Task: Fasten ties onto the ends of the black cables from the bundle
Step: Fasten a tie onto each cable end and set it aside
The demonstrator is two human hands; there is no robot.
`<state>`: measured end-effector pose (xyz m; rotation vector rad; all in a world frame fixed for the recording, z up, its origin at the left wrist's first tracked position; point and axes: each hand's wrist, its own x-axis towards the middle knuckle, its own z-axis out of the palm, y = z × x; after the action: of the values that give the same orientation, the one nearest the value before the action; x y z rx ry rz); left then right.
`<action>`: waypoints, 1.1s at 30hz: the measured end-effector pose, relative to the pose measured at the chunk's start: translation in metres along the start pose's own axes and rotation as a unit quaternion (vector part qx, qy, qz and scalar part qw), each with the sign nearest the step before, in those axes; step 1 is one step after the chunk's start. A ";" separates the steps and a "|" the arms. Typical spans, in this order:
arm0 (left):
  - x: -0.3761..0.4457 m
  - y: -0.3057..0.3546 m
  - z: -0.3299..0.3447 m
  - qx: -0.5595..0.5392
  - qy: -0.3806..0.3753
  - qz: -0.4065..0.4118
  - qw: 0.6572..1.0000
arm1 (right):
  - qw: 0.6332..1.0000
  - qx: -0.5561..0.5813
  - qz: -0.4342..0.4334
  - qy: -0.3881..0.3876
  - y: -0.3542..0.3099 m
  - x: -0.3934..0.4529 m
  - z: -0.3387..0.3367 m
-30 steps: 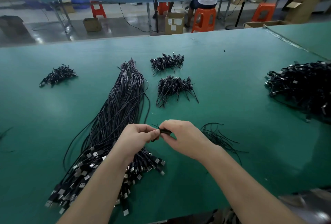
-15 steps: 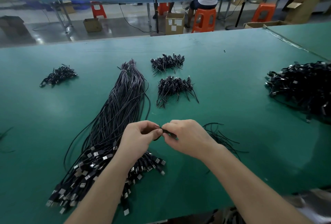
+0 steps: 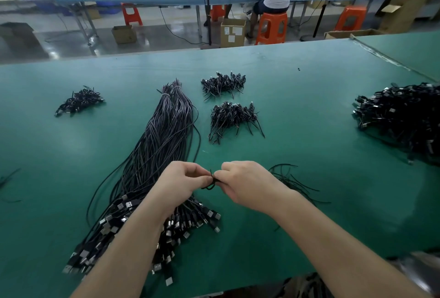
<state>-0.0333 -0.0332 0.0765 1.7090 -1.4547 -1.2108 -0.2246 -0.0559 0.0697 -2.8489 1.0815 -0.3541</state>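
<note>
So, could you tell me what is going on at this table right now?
A person is fastening a tie onto a black cable. Both hands, left and right, pinch a small looped cable between them, just above the table. The long bundle lies under the left forearm, loose ties lie beside the right hand, and small heaps of coiled cables sit farther back.
</note>
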 end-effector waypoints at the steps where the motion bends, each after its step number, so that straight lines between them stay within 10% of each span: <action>1: 0.001 0.001 0.001 0.014 0.007 -0.002 1.000 | 1.000 -0.005 -0.001 -0.006 0.000 0.000 0.001; 13: 0.001 -0.004 0.018 0.103 0.087 0.062 0.989 | 0.990 0.067 0.079 -0.099 0.007 0.012 -0.008; 16: 0.002 -0.008 0.018 0.069 0.088 0.042 0.993 | 0.952 0.237 0.138 -0.132 0.024 0.016 -0.018; 21: 0.005 -0.014 0.007 -0.267 0.094 -0.088 0.955 | 0.778 0.570 0.262 -0.047 0.045 0.011 -0.026; 33: 0.004 0.000 0.031 -0.243 0.104 -0.057 0.963 | 0.754 0.593 0.278 0.046 0.009 0.012 0.015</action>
<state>-0.0618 -0.0330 0.0626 1.5326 -0.8543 -1.2747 -0.2180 -0.0708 0.0566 -1.3341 1.0623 -0.7632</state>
